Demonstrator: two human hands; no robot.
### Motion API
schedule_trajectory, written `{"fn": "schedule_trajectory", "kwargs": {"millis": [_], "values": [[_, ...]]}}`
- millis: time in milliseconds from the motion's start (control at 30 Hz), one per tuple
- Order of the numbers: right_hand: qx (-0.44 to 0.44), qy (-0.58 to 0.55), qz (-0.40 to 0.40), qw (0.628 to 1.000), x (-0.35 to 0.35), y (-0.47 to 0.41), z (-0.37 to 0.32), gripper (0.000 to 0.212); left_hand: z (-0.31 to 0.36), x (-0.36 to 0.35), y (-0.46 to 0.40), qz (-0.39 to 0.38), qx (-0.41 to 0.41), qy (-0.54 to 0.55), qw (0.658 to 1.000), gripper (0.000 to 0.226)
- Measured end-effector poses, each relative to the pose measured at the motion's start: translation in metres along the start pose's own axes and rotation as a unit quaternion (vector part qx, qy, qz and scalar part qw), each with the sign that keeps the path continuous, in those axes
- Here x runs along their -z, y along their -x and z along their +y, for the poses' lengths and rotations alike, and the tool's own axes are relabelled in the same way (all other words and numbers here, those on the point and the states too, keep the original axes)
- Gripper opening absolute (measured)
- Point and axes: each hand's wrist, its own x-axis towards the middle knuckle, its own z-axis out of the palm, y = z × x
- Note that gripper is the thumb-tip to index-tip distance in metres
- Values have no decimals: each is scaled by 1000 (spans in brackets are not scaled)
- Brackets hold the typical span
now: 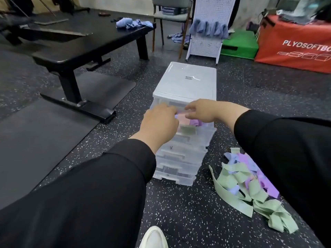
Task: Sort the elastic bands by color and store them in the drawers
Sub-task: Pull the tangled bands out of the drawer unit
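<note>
Two black sleeves reach forward; a heap of green and purple elastic bands (pixel 250 190) lies on the floor at right. Left hand (pixel 159 126) and right hand (pixel 200 111) pinch bands over the open top drawer (pixel 206 133) of the clear drawer unit (pixel 186 83), with a black bench (pixel 86 43) beyond.

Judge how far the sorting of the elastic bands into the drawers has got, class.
Early to midway. Done: some pink and purple bands lie in the open top drawer of the clear drawer unit. In hand: the left hand and right hand work at that drawer. Left: a mixed pile of green and purple bands on the floor.
</note>
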Motion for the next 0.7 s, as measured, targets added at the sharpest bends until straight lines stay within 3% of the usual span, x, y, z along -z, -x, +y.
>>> {"fn": "schedule_trajectory", "kwargs": {"millis": [167,333,500,700], "values": [[-12,39,-75,996,1,-15,-3,75,-5,-4,-12,-2,9,-7,1000,36],[-16,42,-113,993,-5,-27,-9,58,0,-8,-17,8,5,-3,1000,37],[7,77,-96,992,-21,-36,-11,69,-3,-15,-20,13,7,-8,1000,30],[28,86,-30,995,-37,-49,-2,37,-7,-17,-23,1,21,0,1000,33]]}}
